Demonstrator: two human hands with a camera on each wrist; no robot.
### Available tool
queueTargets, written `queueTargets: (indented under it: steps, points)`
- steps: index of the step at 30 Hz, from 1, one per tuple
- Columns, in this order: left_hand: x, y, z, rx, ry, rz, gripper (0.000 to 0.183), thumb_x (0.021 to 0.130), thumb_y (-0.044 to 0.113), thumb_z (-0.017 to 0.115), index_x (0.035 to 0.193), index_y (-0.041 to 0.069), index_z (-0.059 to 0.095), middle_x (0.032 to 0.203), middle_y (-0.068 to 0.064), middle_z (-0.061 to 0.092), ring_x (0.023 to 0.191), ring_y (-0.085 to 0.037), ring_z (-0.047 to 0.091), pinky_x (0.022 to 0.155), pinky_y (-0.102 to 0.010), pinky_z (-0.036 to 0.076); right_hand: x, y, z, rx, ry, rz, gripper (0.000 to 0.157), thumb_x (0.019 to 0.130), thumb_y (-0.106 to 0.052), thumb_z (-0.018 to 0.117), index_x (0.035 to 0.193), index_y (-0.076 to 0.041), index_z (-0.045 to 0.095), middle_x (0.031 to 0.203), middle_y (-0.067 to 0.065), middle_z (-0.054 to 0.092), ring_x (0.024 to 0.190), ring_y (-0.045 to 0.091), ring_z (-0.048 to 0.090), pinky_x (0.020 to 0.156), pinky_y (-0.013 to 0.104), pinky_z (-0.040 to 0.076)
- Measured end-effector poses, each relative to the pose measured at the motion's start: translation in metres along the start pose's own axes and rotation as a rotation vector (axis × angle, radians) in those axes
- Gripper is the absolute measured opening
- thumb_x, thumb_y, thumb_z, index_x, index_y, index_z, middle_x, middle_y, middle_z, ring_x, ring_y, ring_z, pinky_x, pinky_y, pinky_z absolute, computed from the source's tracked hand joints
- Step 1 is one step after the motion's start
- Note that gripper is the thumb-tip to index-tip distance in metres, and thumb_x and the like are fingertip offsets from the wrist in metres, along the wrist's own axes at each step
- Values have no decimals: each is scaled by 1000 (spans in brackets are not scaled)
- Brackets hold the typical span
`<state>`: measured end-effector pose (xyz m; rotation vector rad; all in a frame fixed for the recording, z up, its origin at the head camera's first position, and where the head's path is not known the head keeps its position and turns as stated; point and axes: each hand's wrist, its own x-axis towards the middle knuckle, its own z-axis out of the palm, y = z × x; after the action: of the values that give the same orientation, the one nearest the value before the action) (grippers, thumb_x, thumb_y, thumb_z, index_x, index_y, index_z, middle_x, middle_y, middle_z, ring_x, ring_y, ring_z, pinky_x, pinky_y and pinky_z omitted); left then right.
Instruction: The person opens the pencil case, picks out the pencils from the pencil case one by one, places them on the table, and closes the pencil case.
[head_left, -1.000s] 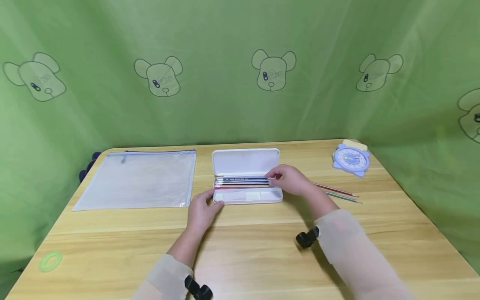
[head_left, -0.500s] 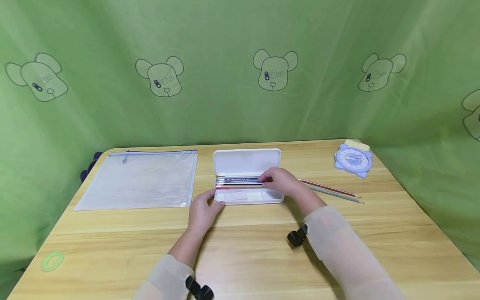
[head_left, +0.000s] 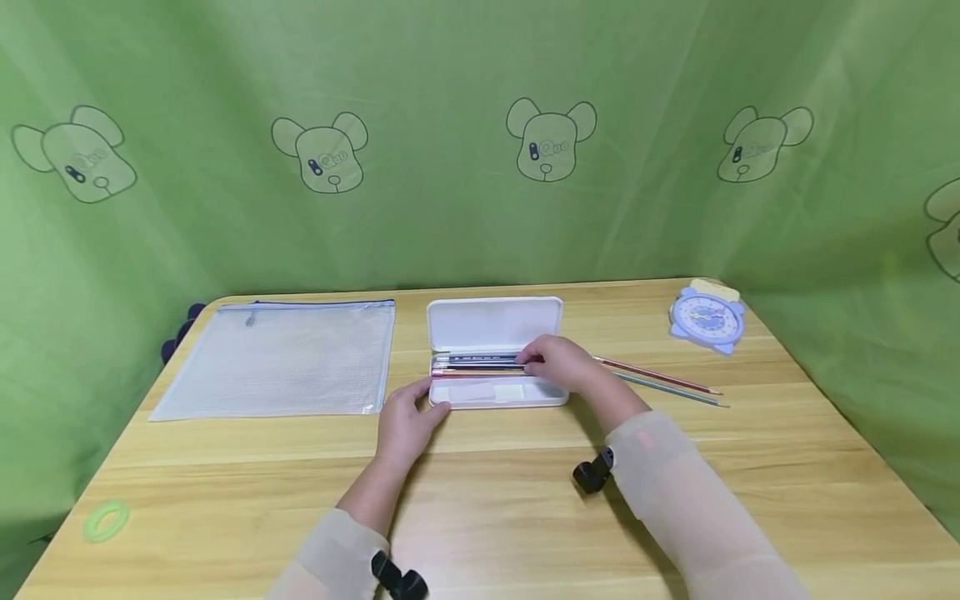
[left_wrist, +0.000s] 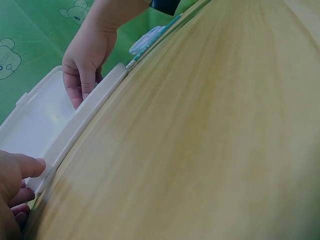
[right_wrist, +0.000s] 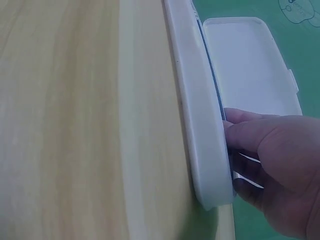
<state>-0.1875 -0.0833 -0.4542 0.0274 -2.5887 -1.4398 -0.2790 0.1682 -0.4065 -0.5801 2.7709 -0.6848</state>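
Observation:
A white pencil case (head_left: 495, 323) stands with its lid raised at the middle of the table, in the head view. Several pencils (head_left: 480, 359), dark blue, black and red, lie lengthwise in its tray, eraser ends at the left. My left hand (head_left: 401, 423) holds the left end of the case, thumb at the front edge, also visible in the left wrist view. The right hand (head_left: 558, 362) reaches into the right part of the tray and pinches at the pencils. In the right wrist view its curled fingers (right_wrist: 245, 134) go behind the case wall, fingertips partly hidden.
A red pencil (head_left: 660, 375) and a grey-green pencil (head_left: 671, 388) lie right of the case. A blue toy clock (head_left: 705, 318) sits at the back right. On the left are a clear zip pouch (head_left: 277, 362) and a green ring (head_left: 106, 521).
My right hand has moved left along the pencils in the case, uncovering more of the two loose pencils. The left hand has kept its hold on the case.

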Motion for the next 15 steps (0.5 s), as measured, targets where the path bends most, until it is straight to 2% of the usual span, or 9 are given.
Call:
queueTargets:
  steps: [9,15]
  points:
    - [0,0,0,7,-5,-20,48,83,18,76,126,-1,63,128,-18,65,125,-38,56,110,-49,44,-15,2,-15,25,47,8,23,96,-9,58,115,-5,70,119,15,67,117,33,59,106,51,45]
    - [1,-2,1,11,-6,-19,49,82,18,75,126,-1,63,128,-18,65,125,-38,56,110,-49,43,-30,8,-29,38,106,-15,22,95,-8,58,113,-3,70,114,16,69,106,29,61,96,48,51]
